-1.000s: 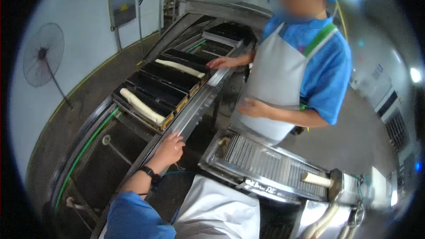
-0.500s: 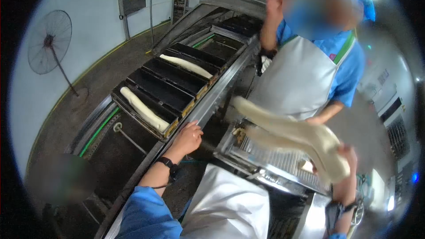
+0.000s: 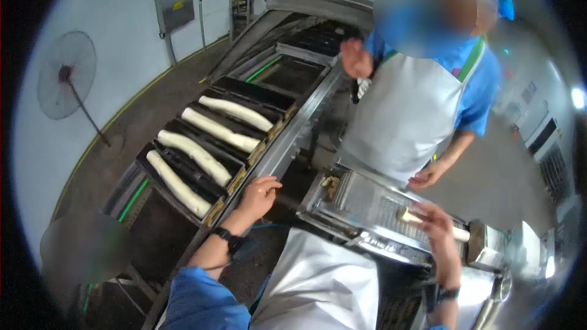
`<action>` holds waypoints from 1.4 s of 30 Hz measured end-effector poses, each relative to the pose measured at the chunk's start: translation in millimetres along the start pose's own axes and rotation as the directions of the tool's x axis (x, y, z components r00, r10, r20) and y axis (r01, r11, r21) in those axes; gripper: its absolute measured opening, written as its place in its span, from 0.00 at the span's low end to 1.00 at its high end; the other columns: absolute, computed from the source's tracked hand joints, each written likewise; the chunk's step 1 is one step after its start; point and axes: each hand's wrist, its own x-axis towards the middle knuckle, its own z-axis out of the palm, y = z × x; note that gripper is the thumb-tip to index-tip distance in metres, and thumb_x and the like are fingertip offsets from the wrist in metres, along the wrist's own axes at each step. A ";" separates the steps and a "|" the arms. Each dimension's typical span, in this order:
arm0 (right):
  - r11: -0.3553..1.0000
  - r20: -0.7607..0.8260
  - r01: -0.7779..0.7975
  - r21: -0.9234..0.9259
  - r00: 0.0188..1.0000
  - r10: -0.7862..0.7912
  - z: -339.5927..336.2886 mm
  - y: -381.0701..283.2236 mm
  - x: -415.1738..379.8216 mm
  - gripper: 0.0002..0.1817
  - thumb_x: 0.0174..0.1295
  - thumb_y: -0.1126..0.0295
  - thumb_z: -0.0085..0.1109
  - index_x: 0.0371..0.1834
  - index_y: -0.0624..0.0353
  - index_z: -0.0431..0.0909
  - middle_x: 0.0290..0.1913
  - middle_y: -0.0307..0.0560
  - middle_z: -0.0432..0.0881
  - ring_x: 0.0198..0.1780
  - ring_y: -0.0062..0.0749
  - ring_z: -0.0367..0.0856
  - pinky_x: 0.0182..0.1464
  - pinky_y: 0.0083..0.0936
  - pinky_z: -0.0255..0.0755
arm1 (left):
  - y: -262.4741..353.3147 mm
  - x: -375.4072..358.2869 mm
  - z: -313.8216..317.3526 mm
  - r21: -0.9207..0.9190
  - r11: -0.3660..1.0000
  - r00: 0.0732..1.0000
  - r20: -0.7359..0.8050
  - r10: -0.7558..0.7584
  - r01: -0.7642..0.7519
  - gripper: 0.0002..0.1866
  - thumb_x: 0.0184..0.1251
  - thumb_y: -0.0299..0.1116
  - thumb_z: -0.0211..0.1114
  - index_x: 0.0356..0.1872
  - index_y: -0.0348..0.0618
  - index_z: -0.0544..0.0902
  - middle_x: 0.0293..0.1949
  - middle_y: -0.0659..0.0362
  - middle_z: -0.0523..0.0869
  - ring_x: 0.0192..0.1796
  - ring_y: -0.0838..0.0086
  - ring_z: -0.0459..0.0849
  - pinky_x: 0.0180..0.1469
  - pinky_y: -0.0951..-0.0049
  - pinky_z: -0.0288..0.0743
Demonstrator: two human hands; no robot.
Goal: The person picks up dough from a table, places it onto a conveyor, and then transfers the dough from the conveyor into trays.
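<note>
My left hand [image 3: 259,197] rests at the edge of the metal rail [image 3: 282,160] beside the pans, fingers loosely bent and holding nothing. Long pale dough strips [image 3: 194,157] lie lengthwise in several black baking pans [image 3: 257,94] on the line to the left. Over the mesh conveyor on the right, my right hand [image 3: 439,226] is raised with its fingers apart. A dough roll [image 3: 411,216] passes under or right beside those fingers, coming from the metal machine outlet [image 3: 486,244].
Across the mesh conveyor [image 3: 361,198] stands a co-worker in a white apron [image 3: 397,110], one hand [image 3: 356,59] raised near the pan line and the other [image 3: 431,174] low by the conveyor. A standing fan [image 3: 67,73] and a grey box [image 3: 174,7] are by the wall.
The two dough strips that were in my right hand now lie in the two middle pans. My right hand has moved left over the conveyor. The co-worker's raised hand has come down.
</note>
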 end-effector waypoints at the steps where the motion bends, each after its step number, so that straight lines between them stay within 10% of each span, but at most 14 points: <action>1: 0.992 -0.092 -0.089 -0.090 0.993 0.081 -15.7 27.6 -0.3 0.27 0.55 0.76 0.63 0.61 0.68 0.73 0.56 0.59 0.80 0.59 0.42 0.78 0.60 0.36 0.75 | 12.6 5.1 -9.1 -0.040 0.999 0.999 -0.031 0.011 -0.012 0.10 0.58 0.24 0.63 0.40 0.42 0.86 0.51 0.50 0.84 0.57 0.55 0.80 0.62 0.61 0.72; 5: 0.790 -0.335 -0.467 -0.396 0.875 0.349 -45.2 85.9 -28.9 0.21 0.58 0.78 0.64 0.56 0.64 0.77 0.48 0.53 0.85 0.49 0.35 0.83 0.51 0.29 0.77 | 22.4 13.9 -63.0 0.051 0.999 0.991 -0.133 0.010 -0.003 0.15 0.57 0.24 0.65 0.46 0.41 0.85 0.53 0.48 0.82 0.60 0.56 0.78 0.63 0.61 0.71; 8: 0.827 -0.363 -0.372 -0.422 0.905 0.222 -75.5 146.5 -41.2 0.17 0.57 0.74 0.67 0.50 0.66 0.80 0.46 0.51 0.86 0.46 0.31 0.84 0.48 0.26 0.78 | 12.4 26.6 -94.9 0.215 0.963 0.985 -0.094 -0.146 0.163 0.19 0.56 0.29 0.68 0.50 0.35 0.81 0.55 0.44 0.79 0.62 0.48 0.73 0.68 0.56 0.64; 12: 0.816 -0.363 -0.340 -0.468 0.916 0.173 -89.0 161.9 -30.3 0.16 0.58 0.73 0.67 0.49 0.66 0.81 0.45 0.52 0.86 0.43 0.31 0.85 0.46 0.26 0.79 | 31.8 31.4 -100.3 0.671 0.659 0.839 0.101 -0.535 0.339 0.41 0.63 0.51 0.63 0.72 0.39 0.60 0.75 0.47 0.55 0.78 0.49 0.42 0.73 0.33 0.36; 21: 0.735 -0.203 -0.039 -0.677 0.970 -0.135 -56.7 174.6 49.5 0.18 0.53 0.73 0.68 0.49 0.59 0.83 0.42 0.54 0.86 0.39 0.37 0.87 0.43 0.31 0.80 | 40.2 25.1 -106.4 0.667 0.711 0.905 0.130 -0.405 0.223 0.23 0.68 0.45 0.58 0.59 0.43 0.77 0.67 0.54 0.70 0.73 0.54 0.59 0.72 0.33 0.39; 25: 0.733 -0.149 -0.085 -0.675 0.989 -0.022 -31.9 161.8 54.9 0.20 0.51 0.74 0.67 0.51 0.58 0.81 0.49 0.57 0.83 0.46 0.44 0.84 0.49 0.35 0.79 | 11.1 21.6 -95.6 0.655 0.751 0.968 0.129 -0.214 0.079 0.17 0.68 0.42 0.58 0.48 0.41 0.83 0.53 0.54 0.82 0.66 0.60 0.71 0.69 0.38 0.51; 27: 0.472 -0.046 0.136 -0.871 0.934 -0.354 -22.0 155.9 55.0 0.24 0.50 0.76 0.67 0.54 0.58 0.79 0.56 0.58 0.78 0.55 0.52 0.78 0.57 0.40 0.75 | 11.6 25.1 -90.5 0.650 0.758 0.986 0.081 -0.148 0.060 0.16 0.68 0.42 0.58 0.45 0.41 0.84 0.48 0.54 0.84 0.62 0.61 0.75 0.67 0.40 0.55; 30: 0.443 0.031 0.204 -0.873 0.930 -0.366 -15.1 150.0 78.7 0.29 0.47 0.77 0.67 0.57 0.57 0.76 0.61 0.59 0.73 0.61 0.57 0.72 0.62 0.42 0.71 | 7.6 35.9 -81.7 0.643 0.766 0.993 0.072 -0.092 0.025 0.16 0.68 0.42 0.57 0.40 0.40 0.85 0.43 0.55 0.84 0.55 0.60 0.78 0.65 0.43 0.58; 42: 0.588 -0.124 0.169 -0.791 0.897 -0.424 10.3 201.6 16.4 0.19 0.46 0.85 0.59 0.43 0.57 0.83 0.54 0.56 0.78 0.57 0.53 0.76 0.58 0.43 0.74 | -26.5 87.4 -56.5 0.662 0.750 0.990 0.095 -0.107 0.017 0.21 0.70 0.48 0.52 0.33 0.42 0.86 0.37 0.52 0.85 0.50 0.59 0.80 0.60 0.46 0.65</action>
